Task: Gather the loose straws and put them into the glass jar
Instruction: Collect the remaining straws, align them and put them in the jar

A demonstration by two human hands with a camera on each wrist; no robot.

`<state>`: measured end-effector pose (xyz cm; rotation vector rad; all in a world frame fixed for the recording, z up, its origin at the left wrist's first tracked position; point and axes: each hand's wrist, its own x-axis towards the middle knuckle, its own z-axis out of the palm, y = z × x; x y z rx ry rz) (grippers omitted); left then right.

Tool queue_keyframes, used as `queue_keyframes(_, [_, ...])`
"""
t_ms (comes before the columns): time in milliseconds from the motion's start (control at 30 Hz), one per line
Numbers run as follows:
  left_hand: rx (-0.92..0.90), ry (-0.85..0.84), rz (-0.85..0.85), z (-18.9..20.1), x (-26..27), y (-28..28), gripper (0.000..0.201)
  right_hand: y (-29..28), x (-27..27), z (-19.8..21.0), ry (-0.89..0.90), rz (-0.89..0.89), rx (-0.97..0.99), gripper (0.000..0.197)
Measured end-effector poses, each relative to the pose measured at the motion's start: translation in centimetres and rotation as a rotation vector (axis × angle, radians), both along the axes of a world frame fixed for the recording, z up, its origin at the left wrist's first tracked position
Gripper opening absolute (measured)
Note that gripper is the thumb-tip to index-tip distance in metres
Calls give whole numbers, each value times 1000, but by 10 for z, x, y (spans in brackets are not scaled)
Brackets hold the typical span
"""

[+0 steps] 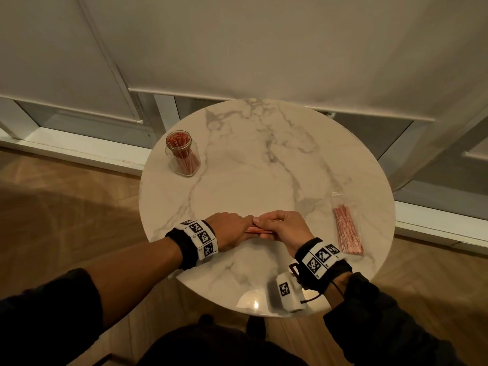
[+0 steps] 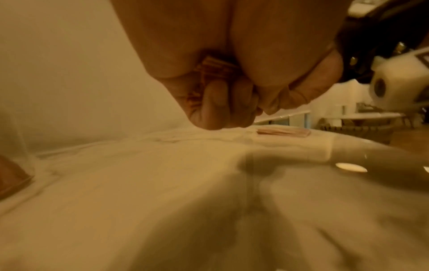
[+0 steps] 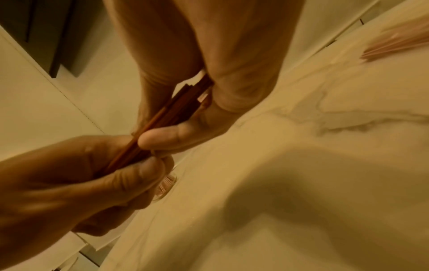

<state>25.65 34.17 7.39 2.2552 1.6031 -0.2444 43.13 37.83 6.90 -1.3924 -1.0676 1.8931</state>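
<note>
While held level just above the near edge of the round marble table [image 1: 264,165], gripped at both ends: a small bundle of red straws [image 1: 260,229], left hand [image 1: 229,231] curled round one end, right hand [image 1: 284,228] curled round the other with thumb [image 3: 167,136] pressing from below. Both hands closed tight on the bundle, no free fingers visible; straw ends poking out between palm and fingers in both wrist views.

Likely very light, thin and smooth, so prone to sliding lengthwise past one another and fanning out if the grip slackens. Probably stiff enough to stay straight, yet easy to kink under a hard squeeze. Best taken round the middle of the bundle with one hand, ends tapped level, then tipped upright.

Near the right edge, well apart from the hands: a clear packet of more straws [image 1: 347,228], lying flat, still to be dealt with.

Farther off, at the far left edge: the glass jar [image 1: 182,154], upright, open-mouthed, already stuffed with red straws standing on end. Narrow mouth, so a compact, aligned bundle probably needed to get in cleanly.
</note>
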Motion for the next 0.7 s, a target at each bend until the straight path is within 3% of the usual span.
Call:
queue_keyframes(200, [93, 133, -13, 1, 1, 2, 41, -4, -3, -3, 95, 15, -104, 27])
queue_keyframes(333, [152, 144, 8, 3, 5, 5, 33, -2, -7, 0, 134, -115, -134, 16])
queue_keyframes(600, [247, 212, 9, 15, 10, 8, 33, 4, -1, 4, 196, -145, -239, 35])
queue_keyframes(700, [220, 279, 7, 19, 13, 9, 28, 4, 4, 5, 275, -105, -359, 28])
